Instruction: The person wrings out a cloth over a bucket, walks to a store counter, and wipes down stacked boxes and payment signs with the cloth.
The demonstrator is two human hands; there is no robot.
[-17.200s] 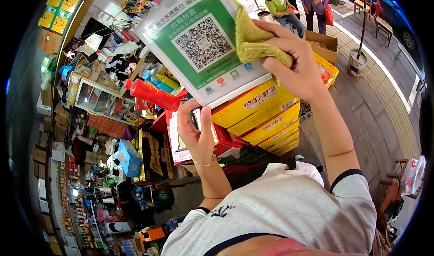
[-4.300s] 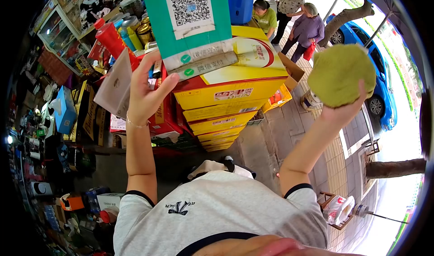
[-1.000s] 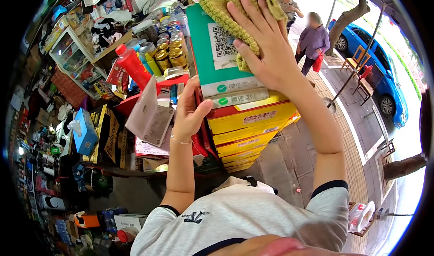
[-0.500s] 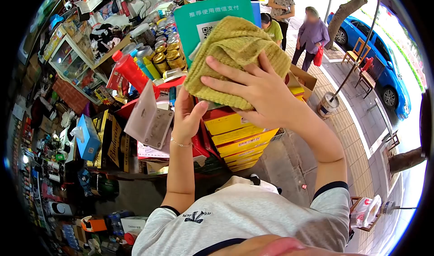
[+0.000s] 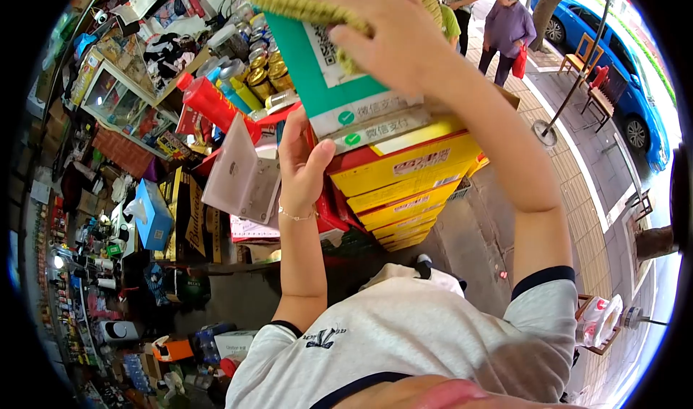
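Observation:
My right hand (image 5: 386, 37) presses a folded yellow-green towel (image 5: 307, 5) against the upper part of a green QR-code payment sign (image 5: 292, 48), its fingers spread over the fabric. Much of the sign's top is hidden by the towel and hand. At the sign's lower left edge my left hand (image 5: 303, 160) grips its white base, thumb in front, fingers partly hidden behind. Below the sign is a stack of yellow and red boxes (image 5: 404, 181). An open clear plastic case (image 5: 242, 178) lies just left of my left wrist.
A red bottle (image 5: 213, 102) and gold cans (image 5: 263, 84) crowd the left. Nearer are a blue tissue box (image 5: 150, 218) and a black Budweiser box (image 5: 189, 214). On the pavement at right, a person in purple (image 5: 505, 30) stands near wooden chairs (image 5: 577, 55) and a blue car (image 5: 628, 98).
My right hand has moved the towel up the sign, uncovering the sign's lower part and white base. My left hand stays at the lower left edge. The view has shifted slightly.

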